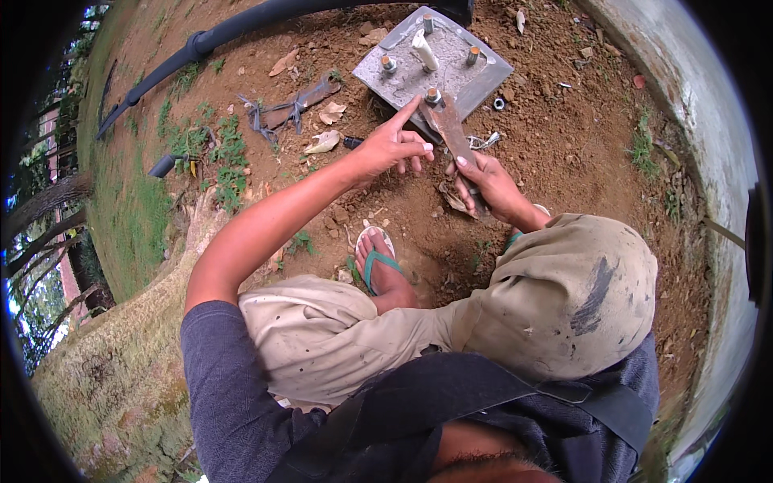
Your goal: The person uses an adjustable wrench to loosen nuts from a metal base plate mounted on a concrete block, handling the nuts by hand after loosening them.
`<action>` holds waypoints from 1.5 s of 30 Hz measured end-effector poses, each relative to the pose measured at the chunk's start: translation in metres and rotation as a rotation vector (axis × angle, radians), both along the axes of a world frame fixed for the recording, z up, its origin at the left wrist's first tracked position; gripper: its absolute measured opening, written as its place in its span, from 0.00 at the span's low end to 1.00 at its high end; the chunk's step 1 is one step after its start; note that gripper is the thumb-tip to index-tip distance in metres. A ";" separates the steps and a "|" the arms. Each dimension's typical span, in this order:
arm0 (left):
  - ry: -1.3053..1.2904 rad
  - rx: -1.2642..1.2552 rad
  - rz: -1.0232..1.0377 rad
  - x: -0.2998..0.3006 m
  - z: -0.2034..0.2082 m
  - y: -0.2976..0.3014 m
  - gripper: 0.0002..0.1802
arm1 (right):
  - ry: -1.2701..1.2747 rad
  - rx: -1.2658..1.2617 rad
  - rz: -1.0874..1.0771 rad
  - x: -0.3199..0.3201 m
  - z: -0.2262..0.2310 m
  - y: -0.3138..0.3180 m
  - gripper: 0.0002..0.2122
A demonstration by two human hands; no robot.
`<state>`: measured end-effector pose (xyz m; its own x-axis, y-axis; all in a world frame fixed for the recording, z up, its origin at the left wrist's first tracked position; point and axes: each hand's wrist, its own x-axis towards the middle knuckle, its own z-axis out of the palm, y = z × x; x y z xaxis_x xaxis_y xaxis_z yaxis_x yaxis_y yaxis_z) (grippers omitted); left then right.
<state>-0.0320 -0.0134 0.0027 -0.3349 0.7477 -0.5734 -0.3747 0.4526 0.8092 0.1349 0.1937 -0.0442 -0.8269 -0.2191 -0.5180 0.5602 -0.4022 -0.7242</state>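
A rusty flat wrench is in my right hand, whose fingers wrap round its handle. The wrench's head sits at the near bolt of a square metal base plate; whether its jaw grips the nut is too small to tell. My left hand holds nothing. Its index finger stretches out to the plate's edge beside the wrench head, with the other fingers loosely bent. Three more rusty-topped bolts, such as the left one, stand upright on the plate around a short white pipe.
A loose nut and a white strip lie on the soil near the plate. To the left are a rusty piece tied with dark strips and dry leaves. A black pipe crosses behind; a concrete edge runs along the right.
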 end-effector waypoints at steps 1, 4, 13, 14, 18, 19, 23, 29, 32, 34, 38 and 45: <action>0.002 -0.004 0.002 0.000 -0.001 0.002 0.59 | -0.009 -0.019 -0.032 0.000 -0.003 -0.007 0.15; 0.027 -0.007 0.005 0.001 0.002 0.005 0.59 | -0.020 -0.047 -0.072 -0.001 -0.003 -0.013 0.15; 0.022 -0.010 0.037 -0.007 0.003 0.007 0.57 | -0.021 -0.010 -0.050 -0.007 -0.002 -0.005 0.15; 0.016 -0.010 0.041 -0.007 0.005 0.007 0.57 | -0.020 -0.040 -0.032 -0.007 -0.003 0.000 0.15; -0.001 0.007 0.050 -0.005 0.000 0.006 0.57 | -0.099 -0.040 0.053 -0.012 -0.002 0.017 0.15; -0.004 0.007 0.054 -0.002 0.003 0.007 0.57 | -0.116 -0.011 0.109 -0.016 -0.005 0.030 0.14; -0.055 0.026 0.040 0.007 0.002 -0.001 0.59 | 0.039 0.294 0.514 -0.077 0.005 0.118 0.15; -0.085 0.031 0.038 0.018 0.004 0.004 0.61 | 0.043 0.375 0.681 -0.109 0.010 0.147 0.16; -0.093 0.069 0.012 0.019 0.008 0.010 0.61 | 0.062 0.347 0.503 -0.057 0.009 0.131 0.16; -0.090 0.089 -0.026 0.024 0.003 0.008 0.61 | -0.037 0.297 0.371 -0.032 0.001 0.098 0.16; -0.006 0.137 0.009 0.045 0.002 0.008 0.60 | -0.013 0.116 0.122 -0.003 -0.005 0.037 0.16; 0.116 0.058 0.105 0.033 -0.010 0.008 0.61 | -0.031 0.027 -0.089 -0.001 0.001 -0.008 0.17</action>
<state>0.0012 -0.0057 -0.0070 -0.4742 0.7357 -0.4837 -0.3204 0.3675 0.8731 0.1335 0.1859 -0.0437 -0.8262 -0.1310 -0.5479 0.5450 -0.4321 -0.7185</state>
